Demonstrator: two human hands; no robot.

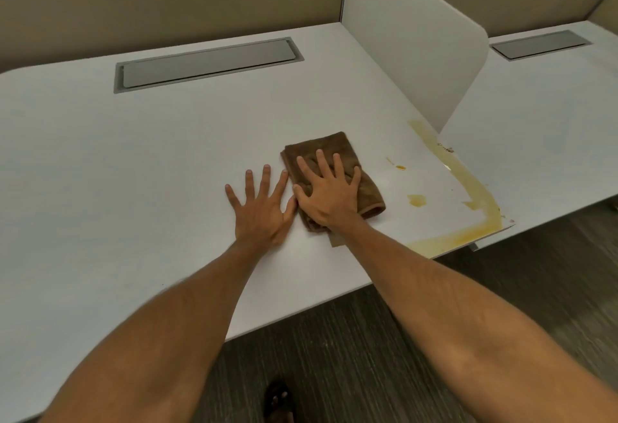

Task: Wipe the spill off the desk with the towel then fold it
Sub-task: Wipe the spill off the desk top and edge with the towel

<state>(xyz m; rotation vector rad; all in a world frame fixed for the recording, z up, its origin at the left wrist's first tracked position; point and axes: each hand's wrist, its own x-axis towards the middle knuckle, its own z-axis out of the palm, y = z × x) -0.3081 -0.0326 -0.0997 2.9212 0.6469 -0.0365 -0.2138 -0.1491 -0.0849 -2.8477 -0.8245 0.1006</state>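
A person leans over a white desk, both bare forearms stretched forward from the near edge. The right hand lies palm-down and flat on a folded brown towel, fingers spread and straight, pressing the cloth to the surface rather than gripping it; nothing is clenched. The left hand rests just beside it on the bare desk, also palm-down with fingers fanned wide and holding nothing, its thumb touching or almost touching the thumb side of the right hand at the towel's left edge.

The towel sits toward the desk's right half, nearer the front edge than the back, folded into a thick rectangle angled slightly to the edges. A yellow-orange spill runs in a band along the desk's right edge and turns along the front edge at the near right corner, with a small blot and a drop lying between the towel and that band; the towel is apart from all of them.

A grey recessed cable tray is set near the back edge. A white divider panel stands along the far right edge. Below the front edge, a sandalled foot shows on the dark floor
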